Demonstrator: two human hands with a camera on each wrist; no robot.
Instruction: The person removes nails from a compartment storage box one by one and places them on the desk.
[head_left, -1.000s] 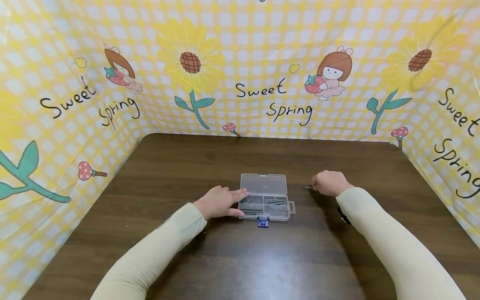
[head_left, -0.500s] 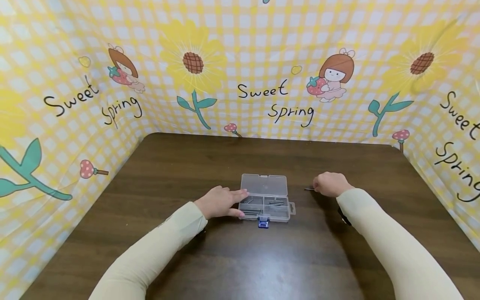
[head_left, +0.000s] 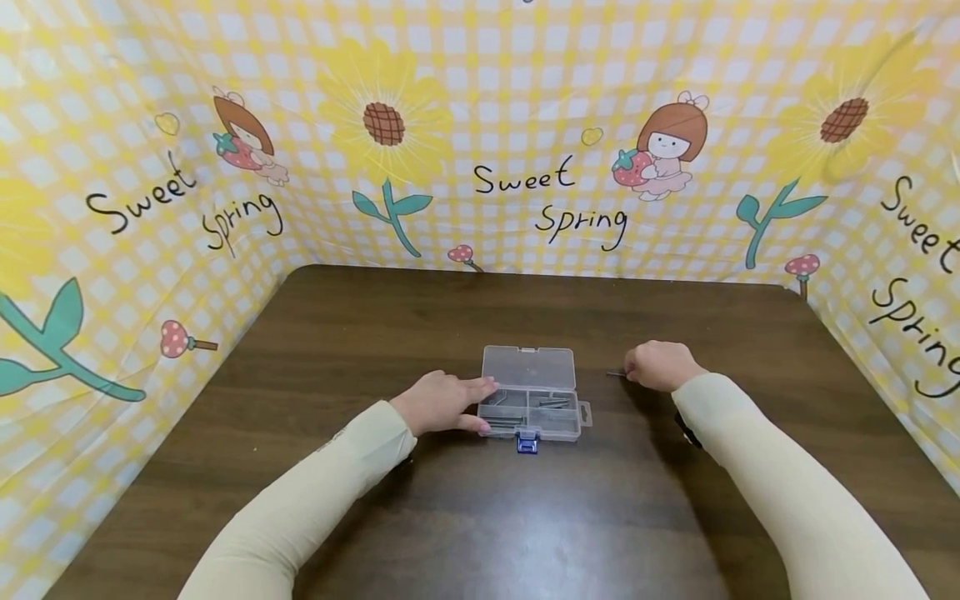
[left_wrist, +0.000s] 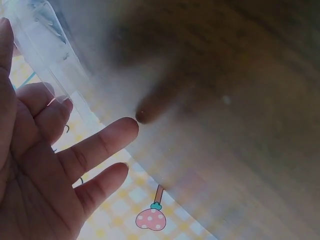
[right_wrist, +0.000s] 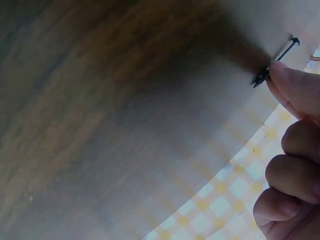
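A clear plastic compartment box [head_left: 551,427] lies with its lid [head_left: 528,369] raised, holding several thin metal nails [head_left: 553,404] in its sections. My left hand [head_left: 438,402] holds the box's left end, thumb at the front corner and fingers near the hinge; in the left wrist view two other fingers [left_wrist: 102,142] stick out straight. To the right of the box, my right hand [head_left: 660,367] pinches a small dark nail [right_wrist: 285,55] between thumb and forefinger, close over the table. In the right wrist view its head and pointed end stick out past the fingertips.
A blue latch [head_left: 527,443] hangs at the box's front, and a hanging tab [head_left: 585,414] juts from its right side. The brown wooden table [head_left: 480,517] meets a yellow checked cloth [head_left: 525,125] at the back and sides.
Both hands and the box stay in nearly the same place. The nail in my right fingers has turned slightly.
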